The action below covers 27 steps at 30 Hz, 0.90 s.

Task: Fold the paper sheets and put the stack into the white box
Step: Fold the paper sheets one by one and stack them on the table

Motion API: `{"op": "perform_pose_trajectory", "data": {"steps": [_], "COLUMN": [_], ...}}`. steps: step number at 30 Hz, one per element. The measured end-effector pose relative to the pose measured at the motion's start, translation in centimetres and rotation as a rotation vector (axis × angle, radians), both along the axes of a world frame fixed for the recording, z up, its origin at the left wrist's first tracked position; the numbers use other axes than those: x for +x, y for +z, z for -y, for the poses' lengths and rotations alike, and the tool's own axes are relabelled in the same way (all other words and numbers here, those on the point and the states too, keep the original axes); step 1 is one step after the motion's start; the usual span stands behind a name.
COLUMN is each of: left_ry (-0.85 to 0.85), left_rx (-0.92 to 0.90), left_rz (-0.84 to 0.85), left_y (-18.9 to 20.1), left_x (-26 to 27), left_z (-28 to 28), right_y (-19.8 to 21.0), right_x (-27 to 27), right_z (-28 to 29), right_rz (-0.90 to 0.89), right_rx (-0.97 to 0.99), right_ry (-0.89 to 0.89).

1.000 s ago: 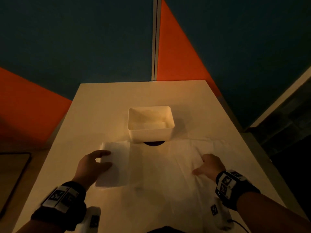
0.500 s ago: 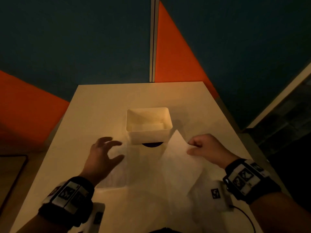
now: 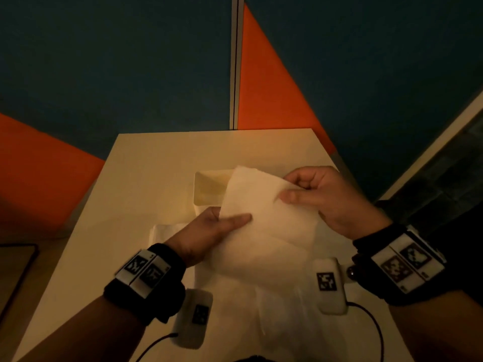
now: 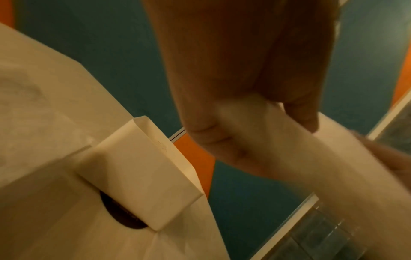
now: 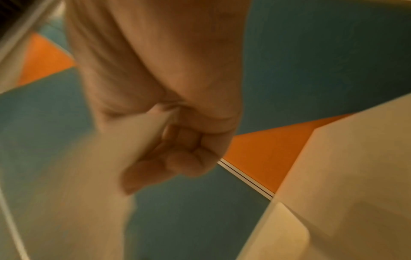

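Paper sheet [image 3: 264, 226] is held up off the table [image 3: 146, 163], tilted, its top edge covering the near right part of the white box [image 3: 209, 189]. Sheet shows a faint crease line across its lower half. Left hand [image 3: 209, 228] pinches the sheet's left edge, thumb lying flat on the front face, other fingers behind it. Right hand [image 3: 321, 197] pinches the upper right corner, thumb on the front, fingers curled behind. In the left wrist view the left hand [image 4: 240, 91] has thumb and fingers closed on the blurred sheet [image 4: 300, 158]. In the right wrist view the right hand [image 5: 169, 123] has fingers curled tight on the sheet [image 5: 77, 176], also blurred. White box sits on the table beyond the hands, open top, mid-table; contents hard to tell in the dim light. In the left wrist view the box [image 4: 142, 172] shows one corner and side wall, with a dark round mark [image 4: 124, 218] on the table at its base. More paper sheets [image 3: 261, 309] lie flat on the table under the hands, one folded piece [image 3: 167, 231] poking out left of the left hand. Both wrists wear black bands with marker tags [image 3: 146, 270], and two white tagged units [image 3: 329, 286] hang below the wrists with cables. Behind the table is a blue and orange wall [image 3: 261, 87]. Lighting dim, warm.
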State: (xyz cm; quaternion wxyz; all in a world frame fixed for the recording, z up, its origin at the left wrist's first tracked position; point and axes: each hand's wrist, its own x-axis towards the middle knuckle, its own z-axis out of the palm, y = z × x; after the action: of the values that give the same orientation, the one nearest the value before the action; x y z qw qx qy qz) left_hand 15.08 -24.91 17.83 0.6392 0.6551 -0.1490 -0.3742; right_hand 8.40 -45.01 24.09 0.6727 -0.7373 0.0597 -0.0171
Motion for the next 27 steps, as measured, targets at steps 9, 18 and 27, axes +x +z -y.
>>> {"op": "perform_pose_trajectory", "data": {"steps": [9,18,27], "left_ry": [0.254,0.013,-0.359], "left_rx": [-0.179,-0.164,-0.133], "left_rz": [-0.030,-0.043,-0.160], "left_y": [0.6,0.1,0.9], "left_x": [0.2,1.6,2.2], "left_z": [1.0,-1.2,-2.1], "right_y": [-3.6,-4.8,-3.2], "right_x": [-0.7,-0.9,-0.1], "right_z": [-0.7,0.7,0.5], "right_rz": [-0.070,-0.065,-0.117], "right_rx": [0.205,0.260,-0.044], "right_ry": [-0.129,-0.192,0.062]}}
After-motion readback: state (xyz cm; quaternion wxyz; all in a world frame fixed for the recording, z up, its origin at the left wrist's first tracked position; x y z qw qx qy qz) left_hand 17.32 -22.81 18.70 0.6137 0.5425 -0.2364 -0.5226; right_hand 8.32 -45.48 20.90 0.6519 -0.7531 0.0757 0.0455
